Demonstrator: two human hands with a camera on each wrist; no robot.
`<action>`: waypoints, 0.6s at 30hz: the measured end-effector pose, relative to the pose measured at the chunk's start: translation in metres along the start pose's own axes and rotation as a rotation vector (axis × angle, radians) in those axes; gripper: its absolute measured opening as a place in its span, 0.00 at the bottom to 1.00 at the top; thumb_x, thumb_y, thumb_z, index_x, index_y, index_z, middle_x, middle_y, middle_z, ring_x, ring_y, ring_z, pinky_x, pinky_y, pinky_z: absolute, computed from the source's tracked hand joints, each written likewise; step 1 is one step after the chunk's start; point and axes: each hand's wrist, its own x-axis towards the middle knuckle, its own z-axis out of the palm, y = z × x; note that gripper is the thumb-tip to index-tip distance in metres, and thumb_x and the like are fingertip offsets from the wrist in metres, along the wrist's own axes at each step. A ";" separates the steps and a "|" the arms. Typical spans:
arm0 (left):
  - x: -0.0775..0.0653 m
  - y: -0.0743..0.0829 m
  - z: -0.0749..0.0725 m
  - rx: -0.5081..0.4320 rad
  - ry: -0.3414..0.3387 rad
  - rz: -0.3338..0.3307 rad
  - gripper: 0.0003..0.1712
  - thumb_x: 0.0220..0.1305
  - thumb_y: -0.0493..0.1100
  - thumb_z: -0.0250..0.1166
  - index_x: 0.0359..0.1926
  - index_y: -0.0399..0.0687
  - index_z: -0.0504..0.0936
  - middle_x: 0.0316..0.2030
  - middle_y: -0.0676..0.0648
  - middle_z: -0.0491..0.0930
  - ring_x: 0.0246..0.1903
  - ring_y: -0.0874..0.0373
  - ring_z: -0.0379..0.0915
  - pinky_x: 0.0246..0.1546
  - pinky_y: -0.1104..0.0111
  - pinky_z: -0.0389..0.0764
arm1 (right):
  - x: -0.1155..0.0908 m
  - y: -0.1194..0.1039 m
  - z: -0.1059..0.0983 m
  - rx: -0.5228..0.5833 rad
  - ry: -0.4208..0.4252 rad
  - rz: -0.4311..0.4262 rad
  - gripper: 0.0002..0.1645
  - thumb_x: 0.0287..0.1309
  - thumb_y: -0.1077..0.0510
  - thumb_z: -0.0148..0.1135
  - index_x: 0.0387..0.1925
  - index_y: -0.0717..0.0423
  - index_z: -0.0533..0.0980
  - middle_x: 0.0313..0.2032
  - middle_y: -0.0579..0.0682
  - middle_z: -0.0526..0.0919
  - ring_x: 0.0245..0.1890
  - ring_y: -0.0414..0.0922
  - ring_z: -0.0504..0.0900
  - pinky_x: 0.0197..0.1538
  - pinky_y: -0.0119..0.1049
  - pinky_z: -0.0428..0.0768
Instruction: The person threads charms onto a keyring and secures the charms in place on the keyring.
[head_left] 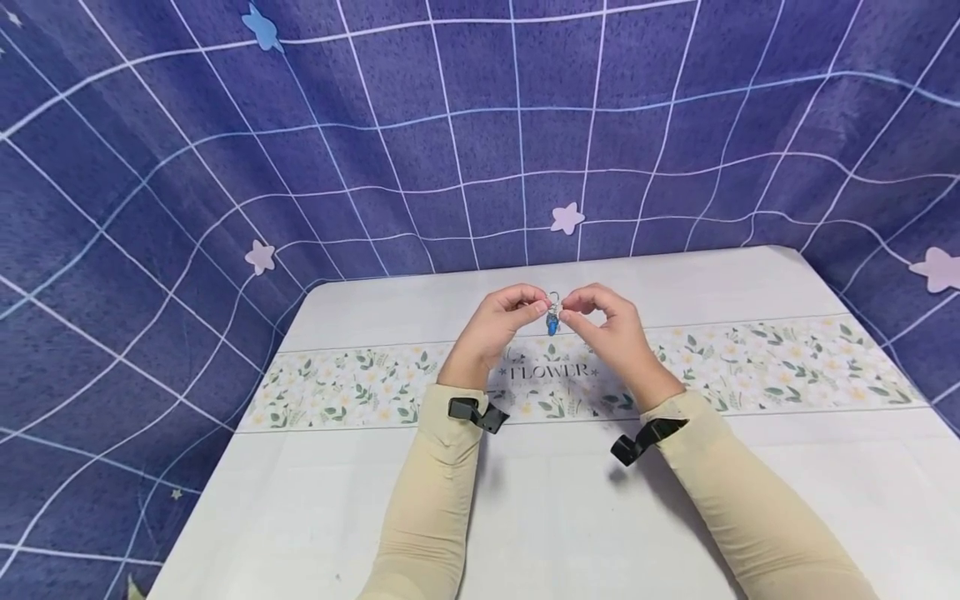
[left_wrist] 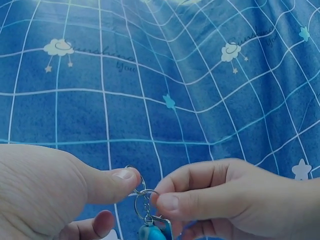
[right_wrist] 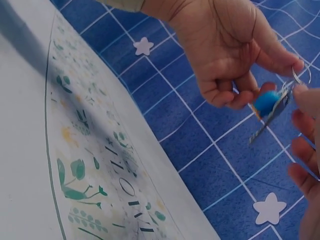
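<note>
Above the table, a keychain with two linked metal rings and a short chain hangs between both hands. A small blue charm point(head_left: 552, 325) dangles at its lower end, next to a flat metal piece point(right_wrist: 270, 119) that could be a key or tag. My left hand point(head_left: 495, 327) pinches one ring between thumb and index finger. On the other side, the right hand point(head_left: 611, 333) pinches the second ring point(left_wrist: 135, 205) with thumb and index finger. In the left wrist view the bottom of the charm is cut off by the frame edge.
Under the hands lies a white table cover point(head_left: 337, 500) with a floral band point(head_left: 780, 367) bearing the word FLOWER. A blue curtain point(head_left: 480, 142) with white grid lines and stars rises behind the table and at both sides. Dark straps point(head_left: 476, 412) sit at the wrists.
</note>
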 end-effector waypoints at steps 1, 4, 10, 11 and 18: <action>-0.001 0.000 0.000 -0.005 0.002 0.002 0.04 0.70 0.32 0.62 0.40 0.36 0.83 0.36 0.56 0.81 0.43 0.59 0.74 0.53 0.65 0.71 | 0.000 -0.001 -0.001 0.011 -0.021 0.008 0.08 0.59 0.73 0.66 0.42 0.71 0.79 0.39 0.64 0.82 0.41 0.46 0.77 0.51 0.43 0.73; -0.002 0.001 0.000 -0.011 0.007 0.005 0.04 0.70 0.32 0.62 0.41 0.36 0.83 0.36 0.56 0.81 0.43 0.60 0.75 0.53 0.65 0.72 | -0.001 -0.001 -0.004 0.029 -0.084 0.030 0.12 0.60 0.72 0.65 0.46 0.72 0.78 0.44 0.66 0.82 0.45 0.46 0.77 0.54 0.50 0.72; -0.004 0.006 -0.001 -0.014 0.010 0.028 0.06 0.70 0.33 0.62 0.43 0.32 0.82 0.35 0.57 0.81 0.42 0.61 0.74 0.53 0.66 0.72 | -0.002 0.012 -0.011 0.080 -0.188 0.054 0.20 0.61 0.75 0.61 0.55 0.74 0.74 0.50 0.70 0.81 0.52 0.55 0.78 0.57 0.59 0.70; -0.004 0.007 -0.002 -0.019 0.009 0.034 0.06 0.70 0.32 0.62 0.44 0.31 0.82 0.35 0.57 0.81 0.41 0.61 0.74 0.53 0.66 0.72 | -0.001 0.018 -0.011 0.090 -0.202 0.051 0.21 0.61 0.76 0.61 0.56 0.75 0.73 0.50 0.71 0.80 0.52 0.58 0.78 0.57 0.60 0.70; -0.003 0.012 -0.005 -0.040 0.005 0.040 0.04 0.70 0.31 0.62 0.40 0.38 0.83 0.35 0.56 0.82 0.43 0.60 0.75 0.55 0.65 0.72 | 0.000 0.050 -0.004 0.162 -0.241 0.102 0.21 0.62 0.73 0.63 0.57 0.70 0.74 0.49 0.66 0.82 0.50 0.47 0.81 0.57 0.52 0.74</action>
